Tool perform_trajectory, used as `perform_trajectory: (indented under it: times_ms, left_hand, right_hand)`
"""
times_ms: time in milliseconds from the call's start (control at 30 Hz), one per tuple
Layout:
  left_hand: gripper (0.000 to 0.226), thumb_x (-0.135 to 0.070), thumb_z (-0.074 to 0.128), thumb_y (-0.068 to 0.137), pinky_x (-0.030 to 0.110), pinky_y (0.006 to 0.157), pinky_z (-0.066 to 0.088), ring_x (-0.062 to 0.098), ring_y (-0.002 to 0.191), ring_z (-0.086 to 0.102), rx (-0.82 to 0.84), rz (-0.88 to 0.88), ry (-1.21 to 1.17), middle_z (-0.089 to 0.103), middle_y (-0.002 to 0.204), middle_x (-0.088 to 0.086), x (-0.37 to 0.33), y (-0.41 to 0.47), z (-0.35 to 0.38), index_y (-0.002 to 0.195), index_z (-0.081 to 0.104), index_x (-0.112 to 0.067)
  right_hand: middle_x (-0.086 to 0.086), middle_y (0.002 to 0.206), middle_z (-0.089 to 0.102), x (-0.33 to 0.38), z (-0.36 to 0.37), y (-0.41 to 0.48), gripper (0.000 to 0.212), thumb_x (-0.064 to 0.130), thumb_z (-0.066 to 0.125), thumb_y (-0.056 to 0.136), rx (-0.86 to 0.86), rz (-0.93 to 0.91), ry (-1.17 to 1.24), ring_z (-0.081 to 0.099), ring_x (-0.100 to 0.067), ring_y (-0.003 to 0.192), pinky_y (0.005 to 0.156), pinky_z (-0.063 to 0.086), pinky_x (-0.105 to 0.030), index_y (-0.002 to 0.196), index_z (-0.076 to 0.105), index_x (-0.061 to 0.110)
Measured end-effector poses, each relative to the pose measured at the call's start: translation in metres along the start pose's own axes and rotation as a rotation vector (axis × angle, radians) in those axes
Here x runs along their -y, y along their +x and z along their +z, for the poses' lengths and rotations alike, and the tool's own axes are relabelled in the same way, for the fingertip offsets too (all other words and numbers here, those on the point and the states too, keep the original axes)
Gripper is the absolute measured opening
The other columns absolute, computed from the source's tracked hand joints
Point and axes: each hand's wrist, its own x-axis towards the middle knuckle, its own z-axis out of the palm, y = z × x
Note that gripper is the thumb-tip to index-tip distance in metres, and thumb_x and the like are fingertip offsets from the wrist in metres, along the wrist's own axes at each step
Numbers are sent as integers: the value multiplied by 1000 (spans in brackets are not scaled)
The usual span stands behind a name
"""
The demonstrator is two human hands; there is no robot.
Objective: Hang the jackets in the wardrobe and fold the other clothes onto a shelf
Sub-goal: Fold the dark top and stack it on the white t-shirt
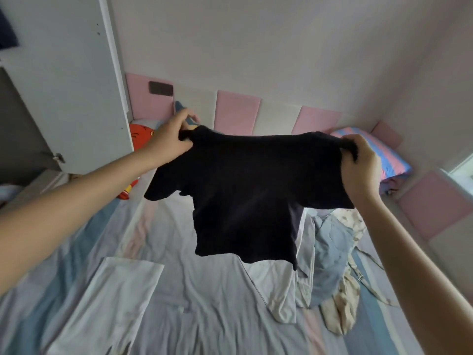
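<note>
T-shirt (pixel 245 190) hangs hem-down (shoulders level), pinched by left hand (pixel 169 138) and right hand (pixel 361 167) fingers (pixel 358 143).

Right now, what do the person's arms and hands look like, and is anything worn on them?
Both are bare. The left hand and right hand have no gloves, and no rings or watch show. The left forearm and right forearm are uncovered to the frame edge.

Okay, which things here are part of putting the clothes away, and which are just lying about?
Part of the job: black T-shirt, gripped by the left hand and right hand; white garment on the bed; clothes pile; wardrobe door.
Lying about: orange plush toy; striped pillow.
</note>
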Motion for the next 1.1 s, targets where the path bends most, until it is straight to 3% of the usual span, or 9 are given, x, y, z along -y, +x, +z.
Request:
perform_trajectory:
  times_ms: [133, 234, 367, 467, 567, 667, 801, 967, 1101]
  left_hand:
    - [33, -5, 55, 93, 36, 93, 41, 31, 113, 53, 181, -178, 186, 57, 122, 16, 35, -7, 16, 126, 54, -2]
    - [21, -20, 45, 99, 39, 78, 44, 29, 90, 59, 343, -225, 255, 61, 100, 15, 54, -25, 23, 99, 58, -3]
    - [49, -55, 48, 91, 29, 63, 42, 18, 70, 58, 912, -313, 300, 63, 76, 2, 75, -80, 33, 78, 59, -9]
    - [29, -45, 73, 77, 22, 62, 48, 13, 68, 63, 1223, -302, 353, 68, 78, -4, 96, -105, 35, 85, 65, -18]
    - [12, -17, 71, 78, 33, 63, 49, 19, 71, 61, 1219, -384, 274, 65, 80, 4, 123, -118, 39, 82, 59, -20]
    - [21, -6, 59, 81, 31, 61, 40, 27, 77, 60, 823, -330, 302, 58, 70, 3, 148, -119, 50, 67, 50, -19]
    - [24, -1, 54, 81, 31, 50, 27, 27, 66, 49, 317, -303, 295, 48, 64, 4, 161, -101, 59, 62, 43, -11]
    - [24, 9, 51, 70, 32, 54, 27, 26, 71, 43, -74, -118, 255, 44, 77, 6, 164, -73, 53, 67, 40, -13]
    - [34, 20, 45, 58, 37, 53, 31, 27, 78, 41, -67, 20, 260, 43, 79, 7, 180, -84, 65, 66, 40, -12]
  right_hand:
    - [0, 96, 62, -2, 27, -23, 24, -2, 46, 91, 318, 251, 322, 57, -20, 93, 77, 48, -23, 106, 62, 7]
    - [-7, 96, 69, -9, 32, -45, 17, 23, 55, 94, 843, 625, 497, 68, -20, 85, 69, 56, -24, 102, 63, 10]
    - [-11, 102, 71, -45, 51, -99, 33, 21, 76, 78, 1591, 621, -69, 68, -27, 94, 85, 54, -36, 106, 63, 9]
    - [-1, 93, 69, -53, 62, -124, 21, 20, 77, 77, 1822, 468, -444, 65, -18, 88, 84, 52, -28, 94, 64, 16]
    - [-1, 95, 66, -68, 82, -143, 19, 21, 74, 79, 1677, 487, -558, 62, -17, 87, 81, 50, -27, 94, 63, 15]
    - [-13, 96, 66, -82, 101, -162, 23, 15, 65, 84, 1129, 474, -493, 59, -25, 82, 69, 43, -28, 103, 64, 3]
    - [-9, 73, 56, -71, 120, -160, 13, 1, 46, 87, 608, 689, -237, 50, -22, 53, 42, 33, -24, 85, 57, 8]
    - [-1, 80, 53, -57, 133, -124, 23, -5, 44, 81, 217, 624, -105, 48, -21, 80, 54, 33, -12, 86, 56, 14]
    - [-6, 87, 56, -72, 147, -126, 33, -11, 44, 68, 193, 377, -108, 55, -30, 92, 84, 39, -41, 76, 54, 19]
